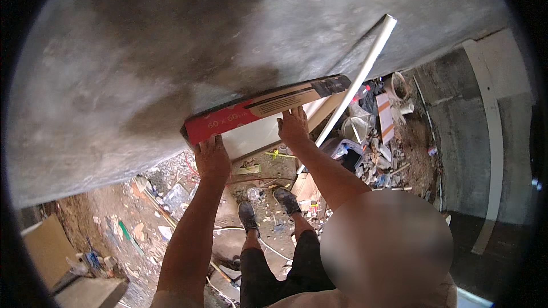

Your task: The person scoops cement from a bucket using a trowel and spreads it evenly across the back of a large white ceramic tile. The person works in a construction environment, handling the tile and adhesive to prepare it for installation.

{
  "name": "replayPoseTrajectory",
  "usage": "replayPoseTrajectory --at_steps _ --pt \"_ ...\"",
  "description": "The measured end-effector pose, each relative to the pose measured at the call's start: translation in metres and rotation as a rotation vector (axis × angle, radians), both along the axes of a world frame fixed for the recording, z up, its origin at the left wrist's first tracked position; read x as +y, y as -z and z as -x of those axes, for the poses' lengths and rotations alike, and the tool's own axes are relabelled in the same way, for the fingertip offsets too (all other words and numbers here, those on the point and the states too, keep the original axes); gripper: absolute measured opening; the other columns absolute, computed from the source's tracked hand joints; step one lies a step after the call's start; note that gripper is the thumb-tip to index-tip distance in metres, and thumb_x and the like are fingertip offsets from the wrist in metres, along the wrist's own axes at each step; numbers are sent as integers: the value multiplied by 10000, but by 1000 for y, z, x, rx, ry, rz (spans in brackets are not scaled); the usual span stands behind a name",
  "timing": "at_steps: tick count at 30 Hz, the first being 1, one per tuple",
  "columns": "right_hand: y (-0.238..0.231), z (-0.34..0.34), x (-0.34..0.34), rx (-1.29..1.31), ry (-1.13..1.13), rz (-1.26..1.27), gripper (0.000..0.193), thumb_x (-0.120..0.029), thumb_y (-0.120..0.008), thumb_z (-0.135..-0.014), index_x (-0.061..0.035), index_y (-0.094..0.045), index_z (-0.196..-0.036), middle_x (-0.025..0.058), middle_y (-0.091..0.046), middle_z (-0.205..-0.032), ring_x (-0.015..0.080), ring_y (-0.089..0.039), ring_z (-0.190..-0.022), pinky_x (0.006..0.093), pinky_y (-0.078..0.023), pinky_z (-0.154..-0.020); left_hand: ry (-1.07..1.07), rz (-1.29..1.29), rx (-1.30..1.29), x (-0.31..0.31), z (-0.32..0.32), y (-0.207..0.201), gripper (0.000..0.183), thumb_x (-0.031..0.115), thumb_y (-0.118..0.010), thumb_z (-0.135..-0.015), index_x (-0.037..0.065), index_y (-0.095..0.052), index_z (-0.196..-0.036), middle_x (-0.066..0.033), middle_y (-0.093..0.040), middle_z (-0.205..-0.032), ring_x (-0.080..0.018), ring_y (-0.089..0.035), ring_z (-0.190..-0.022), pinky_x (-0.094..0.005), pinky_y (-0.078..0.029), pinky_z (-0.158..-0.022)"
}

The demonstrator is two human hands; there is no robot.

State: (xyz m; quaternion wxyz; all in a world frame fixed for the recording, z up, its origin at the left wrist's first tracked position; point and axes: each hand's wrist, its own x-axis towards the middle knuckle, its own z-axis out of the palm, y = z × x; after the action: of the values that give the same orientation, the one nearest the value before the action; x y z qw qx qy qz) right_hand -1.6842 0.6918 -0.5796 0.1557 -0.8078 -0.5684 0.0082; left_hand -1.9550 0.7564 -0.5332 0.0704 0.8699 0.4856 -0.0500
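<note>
On the left, the left hand [212, 162] lays its fingers over the near edge of the long cardboard box [279, 101] at its red end; whether the thumb pinches from below, I cannot tell. If that hold is only light, the left end could slip toward the littered floor [105, 201]. The box is tilted beside the grey wall [142, 34], ahead of the person, its near side open on a white panel [245, 140]; that panel could slide out if the box tips nearer, and the shoes [247, 215] stand on the near side, in its way. Further right, the right hand [294, 128] has its fingers slightly spread at the near edge of the printed side, its full grip hidden too. A white pipe [364, 66] leans on the wall and crosses in front of the box's right end, so a shove rightward could knock the pipe loose.

The long axis runs along the wall, from left and a little near to right and a little far: the red end points left, the dark end right
</note>
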Motion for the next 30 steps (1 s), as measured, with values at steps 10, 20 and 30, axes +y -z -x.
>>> replayPoseTrajectory --at_steps 10,20,30 --pt "9 -2 11 -133 -58 -26 361 -112 -656 -842 -22 -657 -1192 198 -579 -1238 391 -506 -1256 506 -414 -1092 108 -304 30 7 10 3 526 217 -567 -912 60 -547 -1414 -122 -550 -1390 -330 -424 -1391 -581 -235 -1199" --pt "10 -3 6 -106 -138 8 483 -102 -596 -849 -9 -612 -1323 183 -529 -1397 361 -425 -1392 526 -323 -1185 77 -284 104 5 3 5 472 223 -557 -929 71 -578 -1376 -128 -553 -1369 -342 -501 -1299 -605 -303 -1129" --pt "13 -10 -6 -252 -154 67 485 -148 -589 -883 -32 -587 -1353 141 -541 -1366 303 -457 -1343 644 -361 -1046 182 -325 -24 31 27 -6 381 210 -657 -929 89 -658 -1289 -145 -612 -1394 -337 -485 -1385 -524 -339 -1161"
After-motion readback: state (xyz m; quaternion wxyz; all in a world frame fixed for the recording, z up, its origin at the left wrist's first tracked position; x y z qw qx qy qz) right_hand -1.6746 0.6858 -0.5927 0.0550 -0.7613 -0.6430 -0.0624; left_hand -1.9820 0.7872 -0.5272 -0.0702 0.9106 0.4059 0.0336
